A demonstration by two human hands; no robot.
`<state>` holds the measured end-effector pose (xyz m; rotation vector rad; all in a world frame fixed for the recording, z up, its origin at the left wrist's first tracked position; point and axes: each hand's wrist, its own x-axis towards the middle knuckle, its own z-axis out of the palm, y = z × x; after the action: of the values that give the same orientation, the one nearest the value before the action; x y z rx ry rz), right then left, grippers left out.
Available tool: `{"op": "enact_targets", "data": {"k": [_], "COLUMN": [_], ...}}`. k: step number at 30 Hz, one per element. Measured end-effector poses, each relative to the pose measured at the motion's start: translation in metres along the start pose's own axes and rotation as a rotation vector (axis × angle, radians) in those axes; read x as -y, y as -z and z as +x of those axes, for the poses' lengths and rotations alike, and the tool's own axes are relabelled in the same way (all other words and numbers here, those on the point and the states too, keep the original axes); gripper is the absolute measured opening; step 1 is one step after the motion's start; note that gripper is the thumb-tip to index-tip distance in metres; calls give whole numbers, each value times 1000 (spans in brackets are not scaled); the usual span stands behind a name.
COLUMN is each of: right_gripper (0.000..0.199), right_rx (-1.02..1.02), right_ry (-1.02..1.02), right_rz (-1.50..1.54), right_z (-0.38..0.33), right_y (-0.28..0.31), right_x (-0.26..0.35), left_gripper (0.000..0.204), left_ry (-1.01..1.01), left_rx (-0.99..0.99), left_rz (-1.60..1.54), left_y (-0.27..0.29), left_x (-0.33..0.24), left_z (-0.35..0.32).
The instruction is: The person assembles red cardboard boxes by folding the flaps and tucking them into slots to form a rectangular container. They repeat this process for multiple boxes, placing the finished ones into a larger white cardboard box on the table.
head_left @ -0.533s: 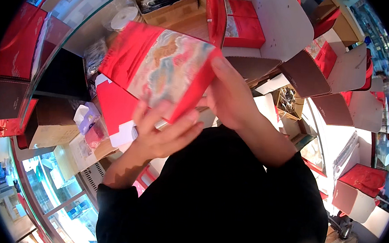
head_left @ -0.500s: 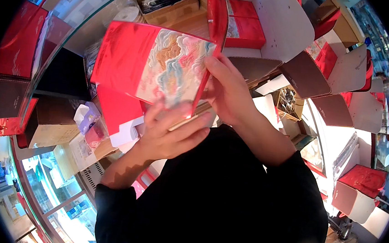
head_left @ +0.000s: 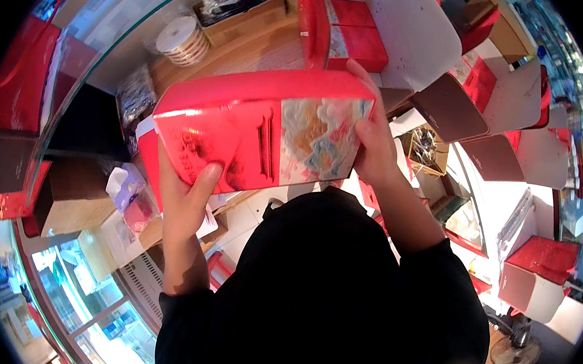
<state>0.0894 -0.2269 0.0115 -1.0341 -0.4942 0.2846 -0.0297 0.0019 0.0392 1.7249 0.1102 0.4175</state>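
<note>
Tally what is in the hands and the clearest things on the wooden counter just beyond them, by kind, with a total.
Red gift box with a cloud-patterned panel, held between left hand and right hand: 1
Ribbon spool: 1
Cardboard tray of dark items: 1
Open red box behind the held one: 1
Total: 4

single head-worn fisheye view, looks steeply down from above, straight edges bowed toward rim, red gift box [head_left: 261, 135] held close under lens, forearms entering from lower edge, wooden counter [head_left: 247, 48] farther back, top of frame
</note>
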Motion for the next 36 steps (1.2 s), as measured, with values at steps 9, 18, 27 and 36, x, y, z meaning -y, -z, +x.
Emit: {"op": "enact_targets", "data": {"k": [9, 18, 27, 36], "right_gripper": [105, 81, 57, 67], "right_rx": [54, -194, -659, 53], "right_ry": [-3, 452, 523, 1140], "right_rz": [-665, -876, -397, -2001], "right_z": [-34, -43, -13, 29], "right_y": [66, 40, 73, 58], "right_x": [59, 120, 119, 165], "left_gripper": [88, 89, 65, 45], "left_ry": [-341, -947, -125, -41], "left_rx": [313, 341, 443, 488], "left_rz": [395, 309, -279, -292], "left_y": [-23, -109, -135, -105], "left_x": [-33, -63, -38, -87], "left_z": [25, 88, 92, 137]}}
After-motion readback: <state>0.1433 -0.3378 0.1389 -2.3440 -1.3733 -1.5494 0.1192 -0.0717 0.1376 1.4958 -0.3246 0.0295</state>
